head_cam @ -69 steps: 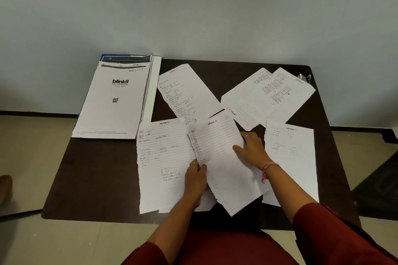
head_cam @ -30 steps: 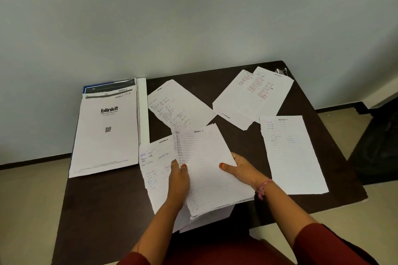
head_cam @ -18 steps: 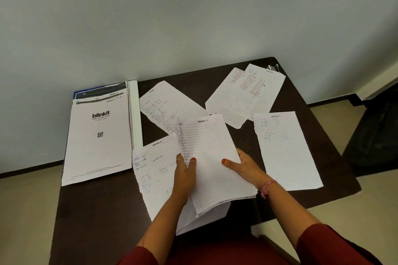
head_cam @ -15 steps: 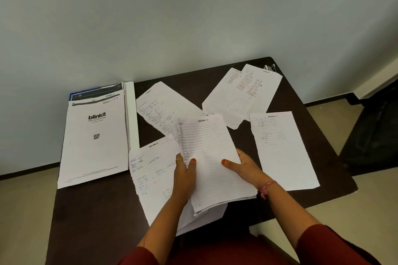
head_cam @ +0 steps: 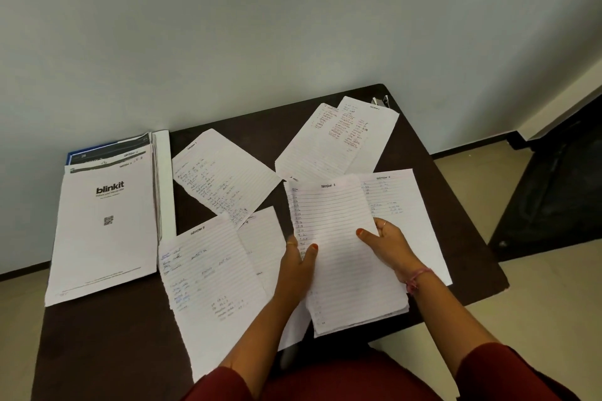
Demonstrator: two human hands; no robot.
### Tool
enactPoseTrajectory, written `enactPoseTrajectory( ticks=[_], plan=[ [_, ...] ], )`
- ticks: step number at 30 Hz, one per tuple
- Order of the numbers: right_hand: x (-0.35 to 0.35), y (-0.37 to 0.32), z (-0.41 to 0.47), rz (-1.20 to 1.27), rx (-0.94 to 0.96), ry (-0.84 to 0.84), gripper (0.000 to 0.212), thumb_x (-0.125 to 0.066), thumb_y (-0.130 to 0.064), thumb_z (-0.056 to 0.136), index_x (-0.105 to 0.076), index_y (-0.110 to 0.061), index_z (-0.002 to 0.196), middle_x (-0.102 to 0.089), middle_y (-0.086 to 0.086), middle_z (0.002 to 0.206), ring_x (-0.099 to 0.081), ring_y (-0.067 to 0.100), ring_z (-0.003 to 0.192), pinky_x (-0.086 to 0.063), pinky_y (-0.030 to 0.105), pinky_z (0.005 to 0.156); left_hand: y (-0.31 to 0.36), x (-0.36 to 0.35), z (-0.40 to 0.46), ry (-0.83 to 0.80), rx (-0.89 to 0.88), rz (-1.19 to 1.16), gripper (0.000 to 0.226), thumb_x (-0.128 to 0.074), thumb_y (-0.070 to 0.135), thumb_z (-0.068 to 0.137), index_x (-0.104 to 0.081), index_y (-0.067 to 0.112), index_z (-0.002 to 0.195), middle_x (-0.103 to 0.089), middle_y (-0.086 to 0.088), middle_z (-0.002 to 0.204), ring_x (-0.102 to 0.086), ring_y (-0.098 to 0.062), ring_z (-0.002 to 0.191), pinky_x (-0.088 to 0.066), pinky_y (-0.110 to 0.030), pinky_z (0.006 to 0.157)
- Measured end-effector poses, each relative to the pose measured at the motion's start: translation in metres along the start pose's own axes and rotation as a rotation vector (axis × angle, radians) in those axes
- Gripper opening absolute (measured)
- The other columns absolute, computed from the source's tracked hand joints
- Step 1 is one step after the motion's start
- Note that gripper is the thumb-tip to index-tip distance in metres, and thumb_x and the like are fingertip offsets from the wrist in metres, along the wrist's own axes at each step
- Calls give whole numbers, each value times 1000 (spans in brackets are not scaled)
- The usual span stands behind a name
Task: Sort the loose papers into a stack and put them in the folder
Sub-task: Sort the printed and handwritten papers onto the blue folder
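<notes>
I see a dark brown wooden table with ruled white handwritten sheets scattered on it. At its far-left edge lies the open white folder, a printed white "blinkit" sheet on top. A thin stack of lined white papers sits near the front edge, overlapping a lined sheet on its right. Left hand pinches the stack's left edge; right hand grips its right edge, thumb on top.

White ruled papers on a dark brown table; maroon sleeves.
</notes>
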State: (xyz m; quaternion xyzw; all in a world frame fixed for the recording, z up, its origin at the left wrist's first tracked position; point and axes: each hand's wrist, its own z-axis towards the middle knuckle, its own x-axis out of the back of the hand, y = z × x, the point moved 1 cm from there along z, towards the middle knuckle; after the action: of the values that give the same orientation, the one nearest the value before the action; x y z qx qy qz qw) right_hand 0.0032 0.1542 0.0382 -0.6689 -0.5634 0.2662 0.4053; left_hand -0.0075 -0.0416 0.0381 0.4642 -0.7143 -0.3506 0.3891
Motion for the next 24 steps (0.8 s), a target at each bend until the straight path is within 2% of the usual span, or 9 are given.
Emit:
enactPoseTrajectory(
  ticks=[2, 5, 10, 13, 14, 16, 18, 21, 24],
  plan=[
    [16, 4, 1, -15, -14, 44, 24, -63, -13, 90, -63, -14, 115, -69, 2, 112, -65, 16, 102, -53, 35, 91, 0, -15, 5, -21, 5, 15, 28, -52, 22, 97, -41, 22, 123, -55, 9, 118, -57, -13, 108, -48, -25, 89],
    [43, 12, 5, -60, -29, 106, 24, -62, -16, 91, -61, -14, 115, -67, 2, 112, -64, 20, 103, -53, 42, 92, 5, -39, 12, -48, 13, 64, 24, -56, 21, 95, -47, 19, 117, -58, 8, 112, -60, -10, 99, -50, -20, 79],
    [81, 24, 21, -148, -78, 222, 38, -66, -20, 89, -56, -6, 122, -63, 9, 118, -61, 27, 108, -52, 49, 92, 16, -73, 26, -47, 52, 112, 18, -61, 16, 89, -52, 18, 105, -66, 6, 101, -65, -10, 89, -55, -27, 78],
    [94, 21, 34, -204, -65, 293, 40, -66, -17, 88, -54, -2, 123, -63, 13, 117, -62, 28, 104, -54, 43, 88, 24, -90, 33, -17, 48, 156, 17, -61, 14, 89, -55, 15, 104, -63, 7, 95, -60, -4, 80, -47, -10, 65],
    [98, 18, 38, -221, -61, 318, 39, -65, -15, 88, -54, -1, 123, -63, 13, 116, -62, 27, 101, -54, 39, 84, 25, -96, 36, -5, 43, 181, 16, -61, 13, 88, -56, 16, 103, -62, 4, 100, -59, -4, 82, -47, -10, 67],
    [104, 14, 46, -259, -59, 352, 37, -64, -14, 89, -53, -1, 122, -63, 14, 115, -61, 27, 100, -51, 34, 80, 27, -107, 42, 18, 39, 251, 23, -62, 14, 86, -58, 15, 108, -55, -3, 115, -54, -13, 99, -49, -25, 87],
    [108, 9, 52, -332, -52, 373, 36, -62, -14, 90, -53, -1, 122, -62, 14, 116, -60, 29, 104, -47, 31, 78, 30, -114, 47, 30, 54, 327, 32, -61, 13, 86, -57, 14, 118, -45, -6, 126, -43, -20, 117, -39, -33, 103],
    [111, 7, 60, -520, -15, 429, 36, -63, -19, 89, -55, -2, 120, -53, 17, 123, -52, 31, 111, -45, 34, 83, 35, -123, 49, 45, 87, 366, 42, -59, 8, 87, -49, 10, 128, -34, -8, 134, -33, -25, 126, -31, -30, 105],
    [108, 7, 63, -699, -8, 443, 41, -66, -25, 88, -55, -4, 121, -46, 16, 128, -44, 30, 116, -43, 34, 89, 37, -132, 50, 67, 135, 309, 48, -57, 0, 83, -46, 6, 129, -34, -10, 133, -37, -26, 125, -36, -30, 104]
  ],
)
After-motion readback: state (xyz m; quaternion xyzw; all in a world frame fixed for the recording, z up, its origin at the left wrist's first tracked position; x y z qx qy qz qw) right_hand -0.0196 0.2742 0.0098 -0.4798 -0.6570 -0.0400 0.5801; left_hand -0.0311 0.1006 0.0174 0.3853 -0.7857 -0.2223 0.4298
